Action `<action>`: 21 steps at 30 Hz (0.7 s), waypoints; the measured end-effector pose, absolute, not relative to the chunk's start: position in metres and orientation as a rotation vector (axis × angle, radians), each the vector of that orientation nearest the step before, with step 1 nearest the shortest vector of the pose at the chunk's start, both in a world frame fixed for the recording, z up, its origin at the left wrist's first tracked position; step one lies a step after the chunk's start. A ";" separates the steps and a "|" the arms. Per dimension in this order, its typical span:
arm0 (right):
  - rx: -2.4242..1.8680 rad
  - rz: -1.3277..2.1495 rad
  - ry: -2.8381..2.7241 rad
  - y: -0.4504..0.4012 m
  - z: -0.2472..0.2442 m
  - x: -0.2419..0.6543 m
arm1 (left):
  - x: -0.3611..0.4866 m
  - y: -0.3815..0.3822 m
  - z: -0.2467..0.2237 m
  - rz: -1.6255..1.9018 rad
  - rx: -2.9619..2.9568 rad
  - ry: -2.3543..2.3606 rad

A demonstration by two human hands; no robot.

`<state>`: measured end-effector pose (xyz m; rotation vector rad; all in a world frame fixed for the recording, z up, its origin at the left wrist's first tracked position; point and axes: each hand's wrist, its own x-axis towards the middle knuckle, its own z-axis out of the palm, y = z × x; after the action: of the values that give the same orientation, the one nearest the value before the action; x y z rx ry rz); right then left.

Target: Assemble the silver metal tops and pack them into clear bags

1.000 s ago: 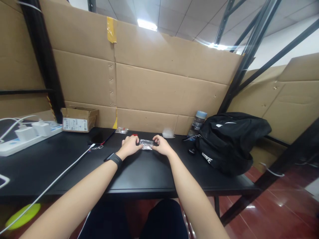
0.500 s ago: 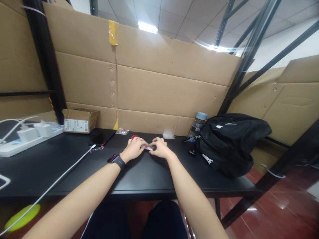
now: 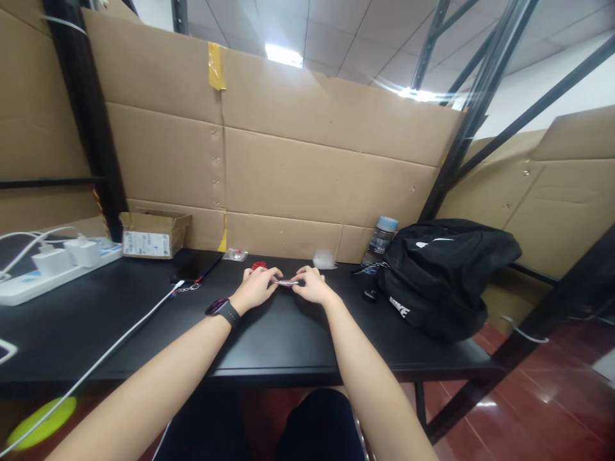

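Observation:
Near the middle of the black table (image 3: 288, 333), my left hand (image 3: 257, 288) and my right hand (image 3: 312, 285) pinch opposite ends of a small, thin, shiny packet (image 3: 287, 283). The packet is too small to make out in detail. My left wrist wears a dark watch (image 3: 223, 310). A red stringy item (image 3: 259, 264) lies just behind the left hand. Behind the right hand sits a clear white plastic bag (image 3: 325, 259). Another small clear packet (image 3: 236, 255) rests near the cardboard wall.
A black backpack (image 3: 444, 282), a bottle (image 3: 380, 241) and a small black object (image 3: 369, 294) stand on the right. To the left are an open cardboard box (image 3: 154, 235), a phone (image 3: 192, 266), a white cable (image 3: 129, 330) and a power strip (image 3: 62, 272).
The packet between my hands has tilted and now shows as a thin flat strip. My fingers have shifted slightly to its two ends, uncovering more of the red item.

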<state>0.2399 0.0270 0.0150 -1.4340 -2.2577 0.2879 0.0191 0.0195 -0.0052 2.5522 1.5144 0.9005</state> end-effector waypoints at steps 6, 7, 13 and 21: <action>-1.391 0.231 -2.166 0.030 0.015 0.244 | 0.020 0.017 0.001 0.945 2.463 1.531; -1.401 0.215 -2.153 0.031 0.015 0.244 | 0.020 0.017 0.002 0.951 2.449 1.532; -1.403 0.193 -2.114 0.038 0.011 0.244 | 0.021 0.016 0.007 0.992 2.354 1.563; -1.343 0.286 -2.067 0.048 0.005 0.245 | 0.021 0.011 0.012 1.024 2.269 1.547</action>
<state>0.2450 0.0476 0.0050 -1.3432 -2.0672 0.2860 0.0208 0.0112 0.0120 2.2687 1.5475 1.0235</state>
